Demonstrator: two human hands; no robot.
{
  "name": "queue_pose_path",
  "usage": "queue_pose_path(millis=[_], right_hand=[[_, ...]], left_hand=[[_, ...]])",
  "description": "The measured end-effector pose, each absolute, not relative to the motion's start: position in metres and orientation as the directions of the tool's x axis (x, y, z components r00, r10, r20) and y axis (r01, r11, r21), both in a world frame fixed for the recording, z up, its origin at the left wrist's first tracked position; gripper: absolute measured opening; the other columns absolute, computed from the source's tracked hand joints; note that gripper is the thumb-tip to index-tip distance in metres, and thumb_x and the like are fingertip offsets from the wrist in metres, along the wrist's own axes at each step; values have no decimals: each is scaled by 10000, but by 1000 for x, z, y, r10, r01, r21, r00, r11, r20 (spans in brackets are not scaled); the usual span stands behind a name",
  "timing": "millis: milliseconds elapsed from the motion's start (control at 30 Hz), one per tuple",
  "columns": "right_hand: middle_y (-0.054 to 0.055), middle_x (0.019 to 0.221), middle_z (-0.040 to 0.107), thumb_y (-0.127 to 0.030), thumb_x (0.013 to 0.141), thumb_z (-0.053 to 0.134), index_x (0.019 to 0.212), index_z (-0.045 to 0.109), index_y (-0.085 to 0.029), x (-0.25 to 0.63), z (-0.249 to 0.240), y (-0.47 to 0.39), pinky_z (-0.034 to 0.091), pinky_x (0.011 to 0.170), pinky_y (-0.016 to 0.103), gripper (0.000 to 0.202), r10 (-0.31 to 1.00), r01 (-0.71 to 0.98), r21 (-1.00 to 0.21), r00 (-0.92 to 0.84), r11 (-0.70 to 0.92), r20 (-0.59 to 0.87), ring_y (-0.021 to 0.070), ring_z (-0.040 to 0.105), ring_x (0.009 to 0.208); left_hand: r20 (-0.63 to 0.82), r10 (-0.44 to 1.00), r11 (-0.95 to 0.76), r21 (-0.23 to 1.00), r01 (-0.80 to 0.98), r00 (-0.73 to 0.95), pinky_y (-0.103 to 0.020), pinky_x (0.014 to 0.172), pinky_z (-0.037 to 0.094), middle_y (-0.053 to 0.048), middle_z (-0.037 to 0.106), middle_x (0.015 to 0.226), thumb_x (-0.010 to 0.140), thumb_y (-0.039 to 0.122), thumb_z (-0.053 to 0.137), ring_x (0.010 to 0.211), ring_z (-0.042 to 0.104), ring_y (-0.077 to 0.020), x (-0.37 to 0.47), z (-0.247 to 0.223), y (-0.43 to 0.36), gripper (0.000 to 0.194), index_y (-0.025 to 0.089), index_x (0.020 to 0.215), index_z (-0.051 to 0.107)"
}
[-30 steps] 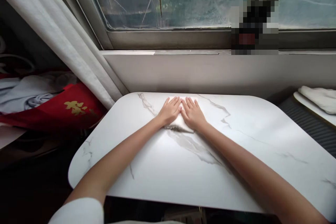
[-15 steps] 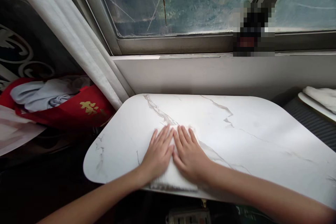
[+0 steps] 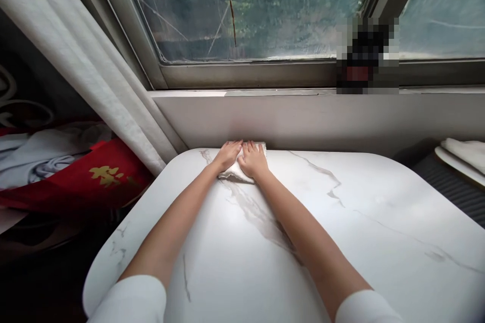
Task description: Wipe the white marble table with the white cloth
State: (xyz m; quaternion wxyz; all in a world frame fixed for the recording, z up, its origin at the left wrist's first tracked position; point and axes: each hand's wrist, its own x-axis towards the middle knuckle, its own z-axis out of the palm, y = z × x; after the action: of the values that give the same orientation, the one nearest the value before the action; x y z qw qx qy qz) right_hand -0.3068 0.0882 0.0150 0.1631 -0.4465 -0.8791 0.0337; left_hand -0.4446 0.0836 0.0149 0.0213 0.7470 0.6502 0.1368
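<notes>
Both arms are stretched forward across a white marble-patterned table (image 3: 227,242). A whitish cloth (image 3: 239,173) lies at its far edge, bunched along the near side. My left hand (image 3: 229,154) presses flat on the cloth's left part with the fingers extended. Beside it, my right hand (image 3: 253,159) lies palm down on the cloth, its fingers slightly spread and pointing at the wall. The two hands nearly touch, and they cover much of the cloth.
A low wall (image 3: 303,121) rises behind the table, under a metal-framed window (image 3: 257,15). To the left hangs a pale curtain (image 3: 76,55) near a red bag (image 3: 76,192) filled with clothes. White folded fabric (image 3: 466,154) sits on a dark ribbed surface at right.
Both hands have slid the cloth forward from the table's near edge to its far edge. My arms now reach out further, showing white sleeves, and the view has shifted slightly.
</notes>
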Motion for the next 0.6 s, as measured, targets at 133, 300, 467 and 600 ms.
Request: queue_pose_path(millis=[133,300,467,600], right_hand=[[205,1490,296,-288,930,294,1419,307,25,-303,12,72,91,1136,455,580,779,759,-200,-565,620,272,263,207,1400],[210,1484,302,-286,934,265,1415,306,41,-292,11,-8,86,1135,497,583,746,724,-203,-596,660,298,297,196,1400],[229,1499,244,-329,937,278,1424,266,63,-290,18,-107,77,1139,539,625,625,571,-254,-732,780,273,332,104,1411],[250,1498,225,-351,934,309,1427,274,50,-311,23,-145,90,1131,560,636,500,419,-302,-821,856,276,363,81,1404]], left_hand=[[176,968,-203,130,970,179,-377,1143,127,-87,334,1490,974,272,202,1390,248,-159,-444,11,69,489,119,1416,345],[176,952,-276,148,950,250,-420,1154,104,-107,310,1497,964,270,197,1402,216,-173,-442,8,-15,515,80,1426,323],[141,964,-255,268,929,224,-430,1157,140,-73,307,1501,984,305,126,1401,213,-160,-457,15,-135,520,140,1432,331],[99,995,-44,300,953,14,-421,1143,213,-50,332,1491,992,333,115,1389,245,-150,-478,15,-196,514,181,1444,308]])
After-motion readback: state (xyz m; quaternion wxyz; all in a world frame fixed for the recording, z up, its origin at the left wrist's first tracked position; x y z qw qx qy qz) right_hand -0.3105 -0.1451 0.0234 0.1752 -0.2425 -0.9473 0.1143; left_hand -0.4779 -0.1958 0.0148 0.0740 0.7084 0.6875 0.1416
